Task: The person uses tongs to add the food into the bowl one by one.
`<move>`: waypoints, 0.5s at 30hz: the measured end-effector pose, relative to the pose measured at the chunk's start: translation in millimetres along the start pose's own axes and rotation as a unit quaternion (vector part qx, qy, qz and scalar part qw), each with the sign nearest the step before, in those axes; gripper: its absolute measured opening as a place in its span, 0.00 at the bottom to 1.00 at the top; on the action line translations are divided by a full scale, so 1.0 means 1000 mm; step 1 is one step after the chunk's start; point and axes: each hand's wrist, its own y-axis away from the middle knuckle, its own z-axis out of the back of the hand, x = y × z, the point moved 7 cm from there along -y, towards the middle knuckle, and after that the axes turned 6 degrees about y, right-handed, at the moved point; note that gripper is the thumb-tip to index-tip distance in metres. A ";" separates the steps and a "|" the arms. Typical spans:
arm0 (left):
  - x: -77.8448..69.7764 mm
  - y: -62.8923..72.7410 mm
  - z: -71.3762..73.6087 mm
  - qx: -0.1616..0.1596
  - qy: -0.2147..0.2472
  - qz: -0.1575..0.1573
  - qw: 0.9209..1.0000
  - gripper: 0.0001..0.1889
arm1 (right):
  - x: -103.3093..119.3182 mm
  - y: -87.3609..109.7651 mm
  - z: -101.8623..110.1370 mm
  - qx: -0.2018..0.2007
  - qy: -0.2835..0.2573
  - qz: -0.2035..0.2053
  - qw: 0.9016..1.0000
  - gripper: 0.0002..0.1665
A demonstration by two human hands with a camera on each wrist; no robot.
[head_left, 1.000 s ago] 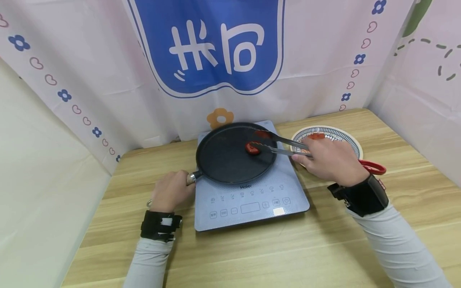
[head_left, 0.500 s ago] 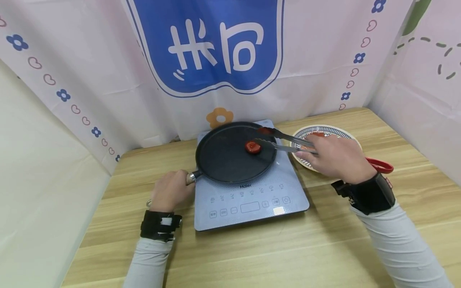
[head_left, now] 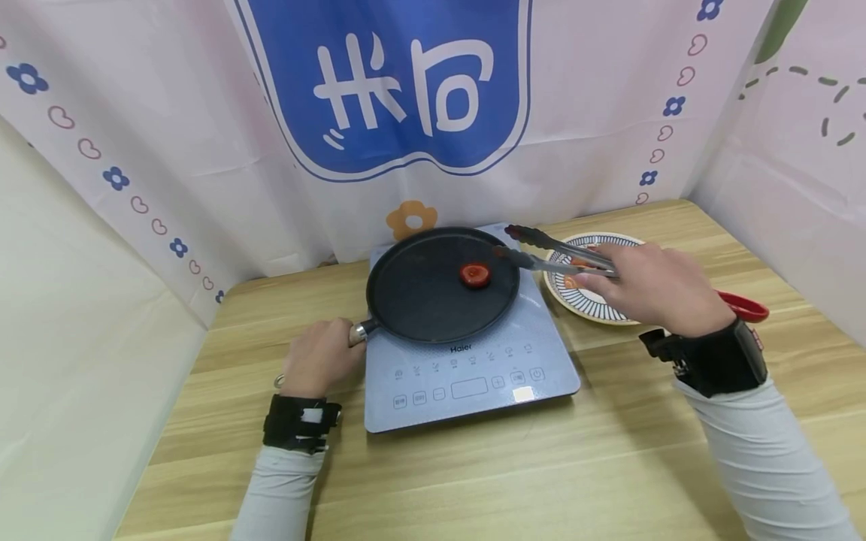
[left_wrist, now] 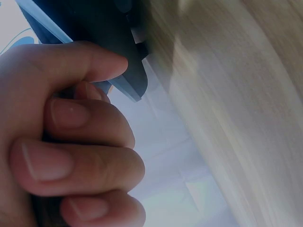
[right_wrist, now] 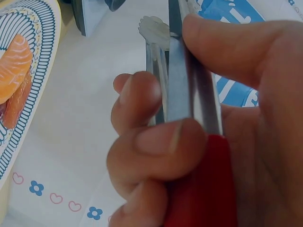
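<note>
Wood-grain tabletop (head_left: 473, 481), pale hotplate (head_left: 440, 409) at centre. Left hand (head_left: 321, 355): fingers wrapped round the handle (head_left: 358, 333) of the black pan (head_left: 426, 300). Right hand (head_left: 666, 289): gripping tongs (head_left: 575, 252), tips parted near the pan's right rim. Red slice (head_left: 475, 275): right of centre in the pan. Steadied handle and gentle tongs should serve best.

Pan hndl (head_left: 360, 332) mostly hidden w/in L fingers (left_wrist: 102, 165).
</note>
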 end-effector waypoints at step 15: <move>0.000 0.001 -0.001 -0.008 0.002 -0.006 1.000 0.16 | -0.024 0.014 0.007 0.006 0.023 0.005 1.000 0.30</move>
